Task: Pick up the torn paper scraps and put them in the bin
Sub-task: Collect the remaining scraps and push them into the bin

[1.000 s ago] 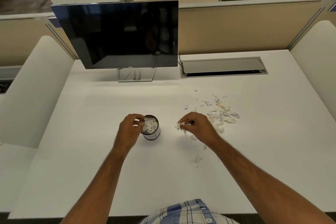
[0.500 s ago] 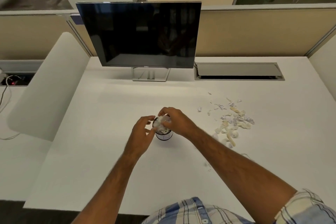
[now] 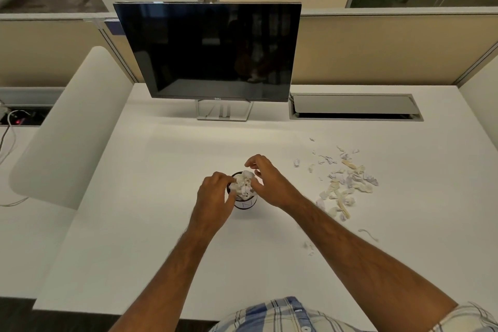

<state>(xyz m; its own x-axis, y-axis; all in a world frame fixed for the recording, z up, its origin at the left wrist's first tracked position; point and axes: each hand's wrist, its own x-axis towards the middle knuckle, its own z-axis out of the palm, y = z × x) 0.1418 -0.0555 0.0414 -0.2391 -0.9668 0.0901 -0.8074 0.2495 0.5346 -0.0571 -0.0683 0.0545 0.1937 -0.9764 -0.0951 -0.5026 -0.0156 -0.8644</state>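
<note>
The bin [image 3: 244,198], a small dark cup heaped with crumpled paper, stands near the middle of the tabletop [image 3: 151,224], between both hands. The left hand [image 3: 215,195] curls its fingers [image 3: 229,179] around the bin's left rim, steadying it. The right hand [image 3: 265,182] hovers over the right rim with loosely curled fingers [image 3: 250,163], apparently holding nothing. The remaining paper scraps [image 3: 346,183] lie scattered toward the right edge of the tabletop, well apart from the bin. They lie on the right hand's side, so I judge the next reach falls to it.
</note>
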